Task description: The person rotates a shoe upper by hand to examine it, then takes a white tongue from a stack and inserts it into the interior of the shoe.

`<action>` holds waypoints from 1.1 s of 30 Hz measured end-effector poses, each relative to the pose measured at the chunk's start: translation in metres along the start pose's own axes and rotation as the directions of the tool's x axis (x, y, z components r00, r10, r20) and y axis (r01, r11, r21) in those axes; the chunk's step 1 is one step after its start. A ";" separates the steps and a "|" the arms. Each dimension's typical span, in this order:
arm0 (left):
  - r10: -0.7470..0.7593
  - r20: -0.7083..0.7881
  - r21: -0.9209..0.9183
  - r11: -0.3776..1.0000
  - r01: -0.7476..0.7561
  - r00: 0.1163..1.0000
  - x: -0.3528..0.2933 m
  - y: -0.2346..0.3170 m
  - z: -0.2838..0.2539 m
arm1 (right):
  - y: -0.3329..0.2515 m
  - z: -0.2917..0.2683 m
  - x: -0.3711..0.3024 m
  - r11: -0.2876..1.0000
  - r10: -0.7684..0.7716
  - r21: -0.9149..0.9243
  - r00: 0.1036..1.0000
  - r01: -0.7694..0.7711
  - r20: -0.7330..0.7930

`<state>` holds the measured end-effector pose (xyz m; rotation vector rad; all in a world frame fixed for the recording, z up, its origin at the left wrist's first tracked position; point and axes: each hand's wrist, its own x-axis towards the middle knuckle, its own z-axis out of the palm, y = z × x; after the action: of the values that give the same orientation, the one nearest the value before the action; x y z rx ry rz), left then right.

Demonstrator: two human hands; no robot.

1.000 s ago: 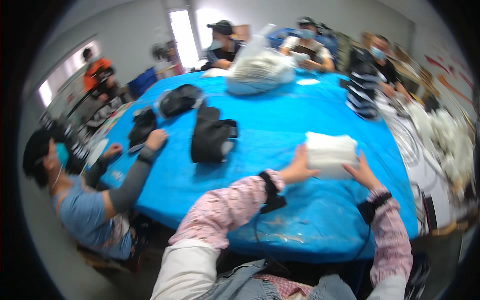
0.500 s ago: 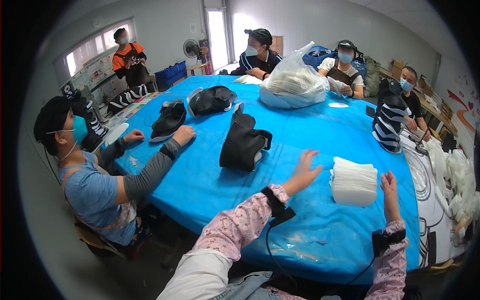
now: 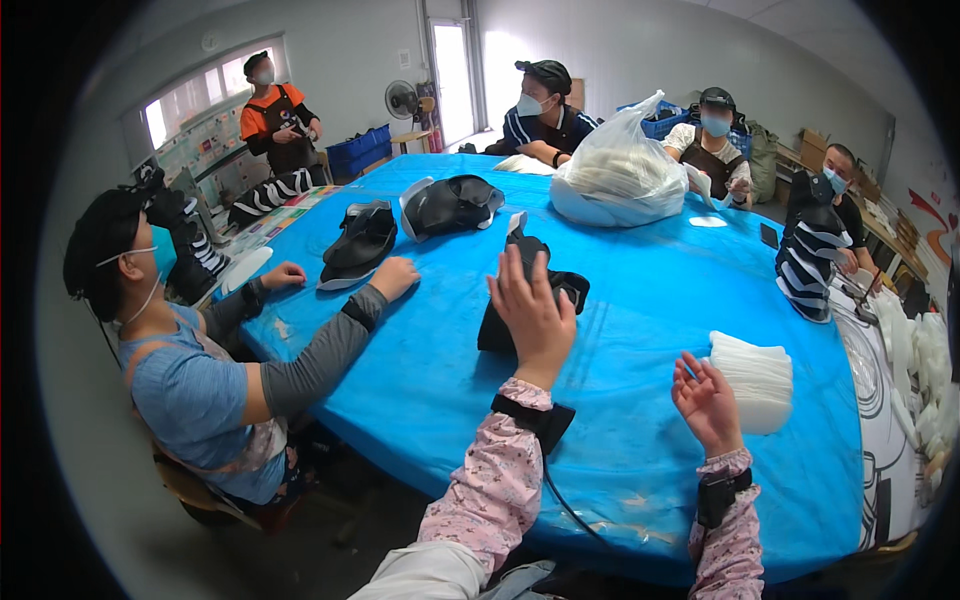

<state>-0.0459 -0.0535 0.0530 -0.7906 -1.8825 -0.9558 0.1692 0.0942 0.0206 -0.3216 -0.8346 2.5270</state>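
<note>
Left hand [image 3: 535, 320]: raised over the table, fingers extended and slightly spread, palm empty.
Right hand [image 3: 707, 405]: palm open, fingers loosely bent, empty.
White stack [image 3: 757, 385]: on the blue cover [image 3: 640, 300], just beyond and to the right of the right hand, whose fingers overlap its left edge in view; contact cannot be told.
Nearest black piece [image 3: 493, 332]: directly behind the left hand, which hides much of it; whether they touch cannot be told.
Other black pieces: one upturned [image 3: 450, 207] and one narrower [image 3: 362, 238], side by side beyond the left hand and to its left.
Co-worker's hand [image 3: 397, 278]: resting near the narrower piece, left of the left hand.
Striped pile [image 3: 805, 255]: black pieces with white edges, upright, beyond the right hand and to its right.
White flat piece [image 3: 708, 221]: far beyond the right hand, near the bag.
Clear bag [image 3: 648, 112]: beyond both hands, bulging with layered white pieces.
Blue crate [image 3: 358, 152]: behind the table, far left; contents indistinct.
</note>
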 end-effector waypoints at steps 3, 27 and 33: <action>-0.215 0.081 0.044 0.976 0.211 0.973 -0.003 -0.024 0.007 | 0.017 -0.006 0.002 0.985 0.086 -0.151 0.996 -0.084 0.008; 0.395 0.056 -0.329 0.874 -0.356 0.917 -0.014 0.042 0.001 | 0.008 0.009 -0.015 0.925 -0.236 -0.292 0.970 0.244 0.063; 0.248 0.089 -0.443 0.877 -0.185 0.965 -0.016 0.033 0.007 | 0.016 -0.003 -0.005 0.921 -0.222 -0.291 0.963 0.258 0.149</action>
<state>-0.0150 -0.0331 0.0469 -1.3383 -1.6692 -1.2159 0.1687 0.0820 0.0091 -0.1607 -1.2384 2.2011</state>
